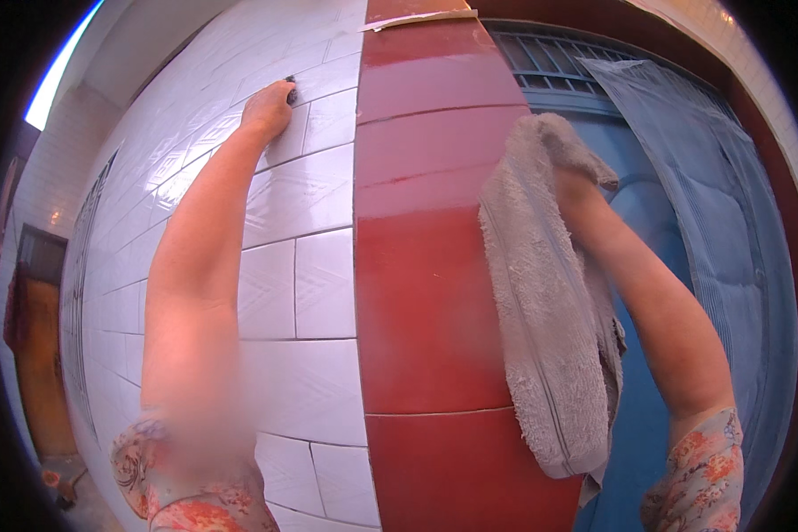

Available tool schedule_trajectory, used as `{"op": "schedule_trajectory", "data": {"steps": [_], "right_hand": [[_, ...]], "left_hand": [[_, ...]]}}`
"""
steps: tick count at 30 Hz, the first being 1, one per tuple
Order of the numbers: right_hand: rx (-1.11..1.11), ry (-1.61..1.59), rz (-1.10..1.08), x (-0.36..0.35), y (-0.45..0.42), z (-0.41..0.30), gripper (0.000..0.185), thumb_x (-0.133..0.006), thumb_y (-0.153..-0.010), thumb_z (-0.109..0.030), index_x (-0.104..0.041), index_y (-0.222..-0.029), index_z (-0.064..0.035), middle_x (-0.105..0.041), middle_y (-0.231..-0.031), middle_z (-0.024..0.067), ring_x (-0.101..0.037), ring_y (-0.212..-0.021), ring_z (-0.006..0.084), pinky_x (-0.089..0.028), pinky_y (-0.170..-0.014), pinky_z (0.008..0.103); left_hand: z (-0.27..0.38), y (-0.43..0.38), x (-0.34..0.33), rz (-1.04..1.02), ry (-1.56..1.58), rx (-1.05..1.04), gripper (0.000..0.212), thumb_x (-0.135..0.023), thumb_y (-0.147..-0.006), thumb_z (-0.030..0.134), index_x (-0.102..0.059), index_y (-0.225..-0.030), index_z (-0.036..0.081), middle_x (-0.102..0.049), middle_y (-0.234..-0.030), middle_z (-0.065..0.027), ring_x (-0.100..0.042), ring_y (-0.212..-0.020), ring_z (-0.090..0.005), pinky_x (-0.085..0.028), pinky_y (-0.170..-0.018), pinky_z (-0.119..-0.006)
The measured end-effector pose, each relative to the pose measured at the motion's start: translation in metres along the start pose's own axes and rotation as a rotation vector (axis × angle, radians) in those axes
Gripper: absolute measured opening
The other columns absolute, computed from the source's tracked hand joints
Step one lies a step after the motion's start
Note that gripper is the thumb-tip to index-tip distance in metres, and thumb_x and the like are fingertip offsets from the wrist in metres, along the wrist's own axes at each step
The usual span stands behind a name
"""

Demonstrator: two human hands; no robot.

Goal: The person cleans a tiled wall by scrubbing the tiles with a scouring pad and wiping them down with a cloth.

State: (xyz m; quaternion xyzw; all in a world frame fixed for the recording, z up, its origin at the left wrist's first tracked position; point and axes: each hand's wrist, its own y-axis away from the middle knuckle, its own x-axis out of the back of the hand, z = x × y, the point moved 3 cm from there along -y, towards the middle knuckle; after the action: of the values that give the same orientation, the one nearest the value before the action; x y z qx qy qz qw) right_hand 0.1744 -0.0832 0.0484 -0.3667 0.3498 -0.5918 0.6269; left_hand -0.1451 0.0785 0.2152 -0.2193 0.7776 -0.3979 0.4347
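Note:
My left hand (268, 110) is raised against the white tiled wall (306, 286), its fingers closed around a small dark scrubbing pad (291, 90) that touches the tiles. A grey terry towel (545, 299) covers my right hand (565, 149); the cloth is draped over the fingers and hangs down in a long fold in front of the edge of the red tiled pillar (432, 299). The towel hides my right fingers. Both arms reach upward, with floral sleeves at the bottom of the view.
Right of the pillar is a blue door (638, 399) with a barred opening (545, 63) above and a translucent blue curtain (725, 219) beside it. A loose strip (425, 20) sticks out at the pillar's top. At far left are a window grille (80, 299) and an orange-brown door (43, 372).

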Motion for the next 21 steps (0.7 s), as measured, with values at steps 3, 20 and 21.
{"op": "schedule_trajectory", "data": {"steps": [3,20,21], "right_hand": [[-0.024,-0.04,0.056,-0.005,0.004,0.015,0.035,-0.052,-0.081,-0.022,-0.049,-0.11,-0.0023,-0.047,-0.113,0.015,-0.042,-0.107,0.0248,-0.032,-0.092,0.0328],[-0.067,0.092,0.011,-0.011,-0.004,0.02,0.045,-0.051,-0.077,-0.024,-0.047,-0.117,-0.0032,-0.039,-0.124,0.0214,-0.034,-0.116,0.0366,-0.025,-0.099,0.04],[-0.177,-0.123,0.055,-0.019,0.003,0.048,0.041,-0.05,-0.081,-0.022,-0.045,-0.117,-0.0033,-0.042,-0.12,0.0168,-0.038,-0.112,0.0288,-0.03,-0.095,0.0337]], "left_hand": [[0.045,-0.022,-0.015,-0.157,0.142,-0.049,0.025,-0.042,-0.075,0.004,-0.058,-0.094,0.01,-0.058,-0.098,-0.0138,-0.054,-0.094,-0.0299,-0.043,-0.078,-0.039],[0.103,-0.051,-0.032,-0.139,0.207,-0.205,0.031,-0.047,-0.071,0.007,-0.056,-0.1,0.013,-0.059,-0.098,-0.0144,-0.054,-0.093,-0.0329,-0.043,-0.079,-0.04],[0.11,-0.05,-0.034,-0.161,0.171,-0.159,0.031,-0.046,-0.072,0.007,-0.056,-0.1,0.014,-0.059,-0.098,-0.0143,-0.055,-0.092,-0.0329,-0.043,-0.078,-0.04]]}}
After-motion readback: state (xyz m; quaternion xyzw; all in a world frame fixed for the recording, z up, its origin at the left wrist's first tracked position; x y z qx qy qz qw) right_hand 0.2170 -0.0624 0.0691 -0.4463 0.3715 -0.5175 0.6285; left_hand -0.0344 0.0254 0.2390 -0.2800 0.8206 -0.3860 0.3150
